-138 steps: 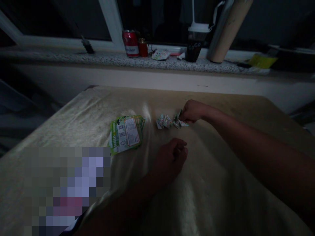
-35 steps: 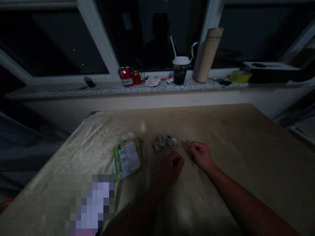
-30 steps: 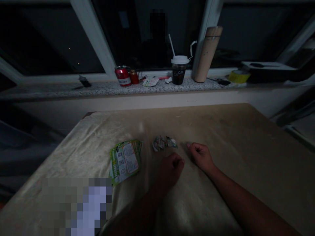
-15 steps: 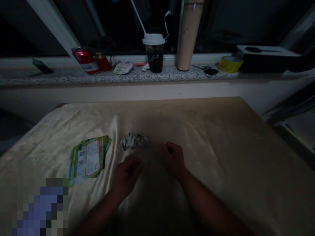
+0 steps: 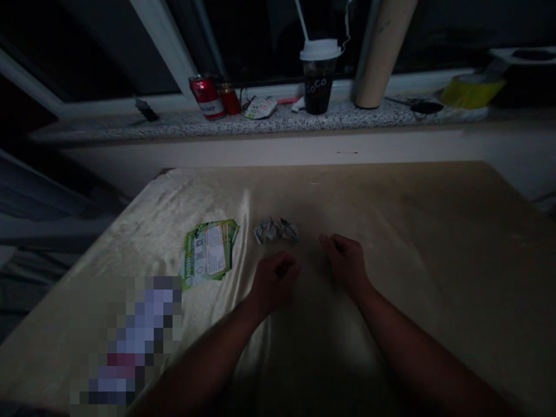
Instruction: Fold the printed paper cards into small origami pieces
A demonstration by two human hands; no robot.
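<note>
Your left hand (image 5: 275, 281) rests on the gold cloth (image 5: 143, 231) covering the desk (image 5: 478, 231), fingers curled in loosely, nothing visible in the grip. Your right hand (image 5: 347, 263) sits just beside it in the same state: fingers curled together, knuckles up, empty as far as the dim light shows.

The folded paper pieces (image 5: 275, 230) form a small cluster mid-desk, just beyond your left hand toward the far edge. Neither hand touches them; the right hand is near, off to their right. The stack of green leaflets (image 5: 208, 252) lies flat to the left of the cluster, apart from it, toward the desk's left edge.

Past the far edge, the windowsill (image 5: 108, 124) carries a red can (image 5: 206, 97), a small red jar (image 5: 230, 99) just beside it, a lidded cup with straw (image 5: 319, 81), an upright cardboard tube (image 5: 382, 52) and a yellow tape roll (image 5: 471, 92).
</note>
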